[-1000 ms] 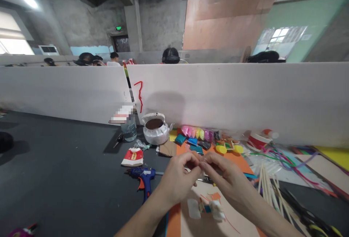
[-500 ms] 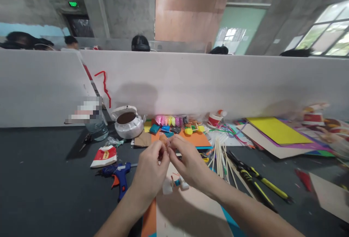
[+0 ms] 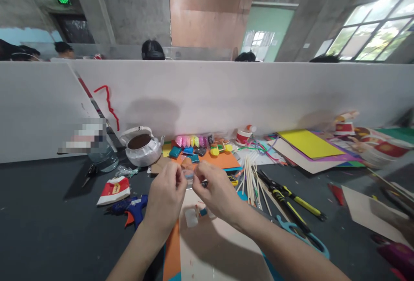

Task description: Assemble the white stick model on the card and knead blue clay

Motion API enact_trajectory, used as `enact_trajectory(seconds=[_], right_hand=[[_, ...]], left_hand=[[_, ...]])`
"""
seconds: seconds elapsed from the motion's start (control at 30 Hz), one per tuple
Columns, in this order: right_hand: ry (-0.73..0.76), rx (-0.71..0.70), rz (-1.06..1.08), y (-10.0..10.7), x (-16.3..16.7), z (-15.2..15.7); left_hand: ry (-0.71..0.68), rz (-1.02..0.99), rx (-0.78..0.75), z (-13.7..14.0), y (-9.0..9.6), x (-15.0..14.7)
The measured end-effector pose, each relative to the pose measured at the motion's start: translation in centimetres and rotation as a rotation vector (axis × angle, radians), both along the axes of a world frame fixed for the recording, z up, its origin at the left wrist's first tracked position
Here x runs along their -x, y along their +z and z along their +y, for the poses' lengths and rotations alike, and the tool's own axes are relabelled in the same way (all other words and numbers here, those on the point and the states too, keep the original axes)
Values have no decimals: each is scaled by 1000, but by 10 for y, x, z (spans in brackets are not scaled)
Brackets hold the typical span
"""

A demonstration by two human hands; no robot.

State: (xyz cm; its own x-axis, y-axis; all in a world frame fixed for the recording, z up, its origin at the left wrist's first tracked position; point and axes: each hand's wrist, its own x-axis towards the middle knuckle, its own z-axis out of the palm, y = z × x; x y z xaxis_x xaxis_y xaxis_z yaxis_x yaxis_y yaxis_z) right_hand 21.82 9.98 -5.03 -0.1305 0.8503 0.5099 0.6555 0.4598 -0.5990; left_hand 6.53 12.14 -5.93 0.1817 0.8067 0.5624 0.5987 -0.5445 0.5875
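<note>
My left hand [image 3: 168, 194] and my right hand [image 3: 218, 190] face each other at mid-view, fingers closed in pinches. Between the fingertips is a small clear plastic packet [image 3: 187, 170] with something orange-brown in it; the fingers partly hide it. Below them lies a cream sheet [image 3: 220, 246] over orange and blue sheets. A small translucent white piece [image 3: 191, 218] and a small teal item [image 3: 203, 212] rest on that sheet, near my right wrist. Just beyond the hands are several small packets of coloured clay [image 3: 192, 141].
Left are a blue glue gun [image 3: 137, 207], a red-and-white paper piece [image 3: 114, 190] and a white teapot-shaped vessel [image 3: 144, 151]. Right are wooden sticks [image 3: 247, 181], yellow-and-black-handled tools [image 3: 304, 203], light-blue-handled scissors [image 3: 318, 242] and coloured sheets [image 3: 308, 143]. A white partition [image 3: 207, 95] stands behind.
My hands have moved slightly apart, and clear plastic now shows between them. The view has turned right, bringing the light-blue scissors into sight.
</note>
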Motion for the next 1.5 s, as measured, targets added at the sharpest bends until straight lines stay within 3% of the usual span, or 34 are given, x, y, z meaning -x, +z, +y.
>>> enact_trajectory(seconds=[0.13, 0.33, 0.5, 0.57, 0.63, 0.83, 0.97, 1.3, 1.5], right_hand=[[25, 4, 70, 2, -7, -4], [29, 10, 163, 6, -32, -14], [232, 38, -47, 8, -39, -18], [242, 5, -142, 7, -35, -17], [213, -15, -183, 6, -30, -16], [145, -53, -228, 1, -26, -16], [128, -51, -216, -2, -27, -17], [152, 180, 245, 11, -26, -14], [170, 273, 364, 14, -24, -16]], left_hand=[[-45, 5, -6, -5, 2, 1], [-260, -281, 190, -10, 16, 9], [-399, -407, 348, -9, 18, 10], [-439, -409, 410, -10, 18, 9], [-435, -383, 439, -11, 19, 8], [-223, -349, 469, -7, 14, 3], [-222, -380, 541, -3, 6, 1], [-363, -384, 597, -4, 7, 0], [-434, -348, 695, -4, 9, 4]])
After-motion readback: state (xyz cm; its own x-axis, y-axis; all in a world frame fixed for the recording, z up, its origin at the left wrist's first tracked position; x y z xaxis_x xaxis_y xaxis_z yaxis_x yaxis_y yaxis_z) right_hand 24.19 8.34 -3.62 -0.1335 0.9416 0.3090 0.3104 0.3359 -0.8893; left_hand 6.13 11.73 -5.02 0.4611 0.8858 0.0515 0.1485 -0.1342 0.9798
